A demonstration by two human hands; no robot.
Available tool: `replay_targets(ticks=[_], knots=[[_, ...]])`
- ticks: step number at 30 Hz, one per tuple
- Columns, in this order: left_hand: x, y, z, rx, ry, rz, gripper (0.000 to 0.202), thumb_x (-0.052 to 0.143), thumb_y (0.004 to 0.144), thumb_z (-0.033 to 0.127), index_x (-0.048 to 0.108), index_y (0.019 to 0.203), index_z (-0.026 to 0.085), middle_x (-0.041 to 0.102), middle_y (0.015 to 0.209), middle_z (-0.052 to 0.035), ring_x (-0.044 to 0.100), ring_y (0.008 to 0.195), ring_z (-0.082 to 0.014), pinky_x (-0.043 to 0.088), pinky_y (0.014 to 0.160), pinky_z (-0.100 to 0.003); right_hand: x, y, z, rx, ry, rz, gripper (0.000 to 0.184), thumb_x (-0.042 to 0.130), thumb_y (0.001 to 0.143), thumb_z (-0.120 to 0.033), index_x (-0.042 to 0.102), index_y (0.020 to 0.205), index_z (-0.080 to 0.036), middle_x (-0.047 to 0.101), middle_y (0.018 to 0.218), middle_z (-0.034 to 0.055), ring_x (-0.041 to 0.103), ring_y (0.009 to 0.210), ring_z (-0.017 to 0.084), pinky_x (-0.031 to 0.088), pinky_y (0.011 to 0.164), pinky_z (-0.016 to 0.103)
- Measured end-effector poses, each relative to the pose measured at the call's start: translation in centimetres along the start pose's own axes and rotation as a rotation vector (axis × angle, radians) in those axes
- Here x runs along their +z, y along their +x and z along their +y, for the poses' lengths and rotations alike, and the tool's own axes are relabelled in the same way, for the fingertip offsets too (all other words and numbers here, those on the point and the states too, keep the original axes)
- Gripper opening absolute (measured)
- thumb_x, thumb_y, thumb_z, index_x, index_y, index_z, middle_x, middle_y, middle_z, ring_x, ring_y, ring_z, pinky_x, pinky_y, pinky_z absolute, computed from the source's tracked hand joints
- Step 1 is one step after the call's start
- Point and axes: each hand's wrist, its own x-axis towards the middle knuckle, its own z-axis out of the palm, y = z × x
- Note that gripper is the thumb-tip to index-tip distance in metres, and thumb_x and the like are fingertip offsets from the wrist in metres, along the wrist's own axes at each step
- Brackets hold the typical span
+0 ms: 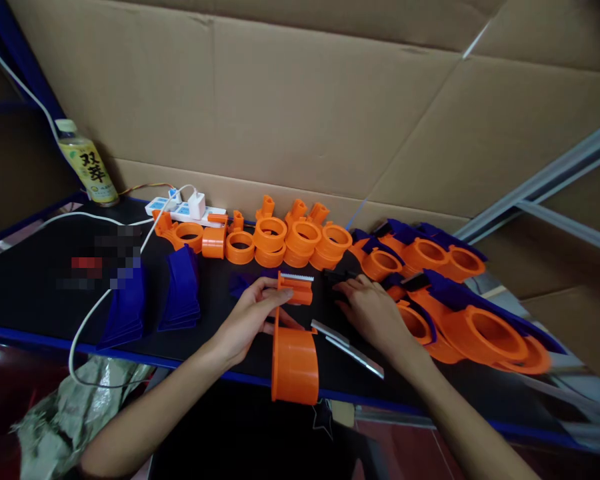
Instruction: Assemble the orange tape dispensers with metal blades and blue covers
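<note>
My left hand [245, 317] is closed round the upper part of an orange tape dispenser frame [296, 363], held above the table with its round core hanging down. A silvery serrated blade [297, 277] lies along the frame's top end. My right hand [373, 310] reaches down to small black parts [335, 275] on the table, its fingers curled at them. Whether a part is between the fingertips is hidden. Between my hands, two slim metal strips [347, 345] lie on the black tabletop. Behind the held frame rests a dark blue piece [245, 283], partly covered by my left hand.
Several orange frames [305, 237] stand in a row at the back. Dispensers with blue sides [485, 327] crowd the right. Stacks of blue plates [181, 293], a power strip [175, 210], a white cable [87, 317] and a drink bottle [90, 167] occupy the left. Cardboard [300, 100] walls the back.
</note>
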Motion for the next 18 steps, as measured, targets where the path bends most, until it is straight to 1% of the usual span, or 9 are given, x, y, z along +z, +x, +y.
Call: replay_targets(ticks=[2,3,6,8,10,12,15,17,18], knots=[[0.0,0.1,-0.1,-0.005,-0.003,0.014,0.034,0.075,0.084,0.041,0.059,0.104,0.019,0.074,0.099,-0.0059,0.074,0.065,-0.0180,0.057,0.056,-0.028,-0.1,-0.1,-0.4,-0.009,0.133,0.045,0.018,0.065,0.087,-0.016,0.070,0.104,-0.020,0.073,0.099,0.0098,0.064,0.096,0.028,0.050,0.081,0.039],[-0.1,0.1,-0.2,-0.003,-0.005,0.026,0.034,0.075,0.084,0.041,0.059,0.104,0.019,0.074,0.101,-0.0068,0.074,0.065,-0.0176,0.057,0.056,-0.027,-0.5,-0.1,-0.6,0.004,0.230,0.092,0.017,0.066,0.088,-0.019,0.069,0.105,-0.021,0.072,0.099,0.0089,0.065,0.094,0.026,0.051,0.080,0.038],[-0.2,0.3,-0.6,0.010,-0.004,0.059,0.035,0.076,0.084,0.041,0.059,0.105,0.019,0.074,0.109,-0.0094,0.074,0.069,-0.0176,0.057,0.057,-0.027,-2.8,-0.4,-1.8,0.067,0.535,0.289,0.018,0.070,0.090,-0.031,0.066,0.105,-0.021,0.070,0.095,0.0059,0.066,0.084,0.021,0.054,0.073,0.033],[-0.2,0.5,-0.9,0.023,0.010,0.059,0.036,0.075,0.084,0.041,0.060,0.109,0.019,0.073,0.115,-0.0113,0.074,0.072,-0.0183,0.059,0.058,-0.028,-4.6,-0.7,-3.0,0.031,0.649,0.374,0.020,0.072,0.090,-0.032,0.066,0.105,-0.022,0.070,0.095,0.0045,0.066,0.083,0.019,0.055,0.073,0.032],[-0.1,0.5,-1.1,0.027,0.033,0.015,0.038,0.074,0.086,0.041,0.061,0.114,0.018,0.072,0.118,-0.0127,0.074,0.074,-0.0183,0.060,0.060,-0.029,-5.8,-0.8,-4.3,-0.076,0.661,0.401,0.018,0.071,0.092,-0.028,0.067,0.109,-0.023,0.071,0.100,0.0046,0.067,0.091,0.019,0.055,0.080,0.033],[0.1,0.4,-1.2,0.022,0.058,-0.050,0.039,0.072,0.087,0.040,0.061,0.118,0.018,0.072,0.120,-0.0130,0.073,0.073,-0.0174,0.060,0.061,-0.029,-6.2,-0.7,-5.5,-0.165,0.623,0.424,0.017,0.068,0.094,-0.023,0.070,0.110,-0.024,0.070,0.107,0.0061,0.066,0.099,0.021,0.054,0.087,0.036],[0.4,0.2,-1.2,0.029,0.085,-0.093,0.038,0.072,0.087,0.038,0.061,0.118,0.018,0.071,0.115,-0.0110,0.073,0.070,-0.0167,0.059,0.059,-0.026,-5.6,-0.4,-6.7,-0.179,0.616,0.457,0.019,0.064,0.095,-0.019,0.072,0.112,-0.023,0.066,0.108,0.0085,0.065,0.100,0.021,0.056,0.083,0.035],[0.5,0.0,-1.1,0.050,0.090,-0.085,0.036,0.071,0.088,0.036,0.060,0.117,0.018,0.071,0.109,-0.0082,0.073,0.068,-0.0168,0.058,0.056,-0.025,-5.0,-0.3,-7.2,-0.171,0.638,0.468,0.022,0.062,0.096,-0.016,0.072,0.115,-0.023,0.066,0.106,0.0090,0.066,0.099,0.020,0.058,0.081,0.033],[0.5,0.0,-1.1,0.059,0.086,-0.076,0.034,0.070,0.088,0.035,0.060,0.117,0.019,0.070,0.105,-0.0066,0.073,0.067,-0.0167,0.058,0.056,-0.025,-4.8,-0.3,-7.4,-0.177,0.643,0.472,0.024,0.061,0.096,-0.015,0.071,0.117,-0.022,0.066,0.108,0.0093,0.066,0.101,0.020,0.058,0.083,0.034]])
